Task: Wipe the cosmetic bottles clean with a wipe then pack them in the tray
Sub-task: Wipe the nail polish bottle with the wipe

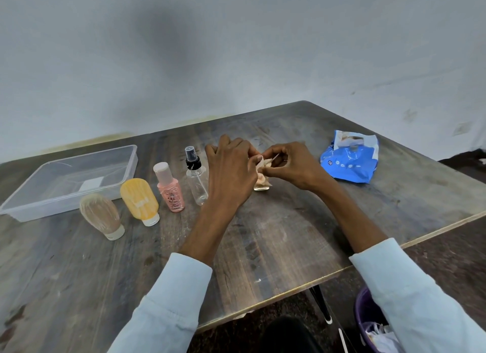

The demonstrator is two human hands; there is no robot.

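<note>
Both hands meet over a small clear bottle [261, 186] with peach content, standing on the table and mostly hidden. My left hand [231, 168] and my right hand [289, 164] pinch a beige wipe [264, 163] between their fingertips, just above that bottle. Left of the hands stand a clear spray bottle [197, 180] with a black pump, a pink bottle [169, 188], a yellow tube [140, 201] and a beige tube [101, 216]. The clear plastic tray [126, 179] lies at the far left, with only a white label in it.
A blue wipes pack [351, 161] lies on the table to the right of my hands. The table's edge [342, 270] runs diagonally at the lower right. Below it stands a purple bin [364, 316] with crumpled paper. A grey wall is behind the table.
</note>
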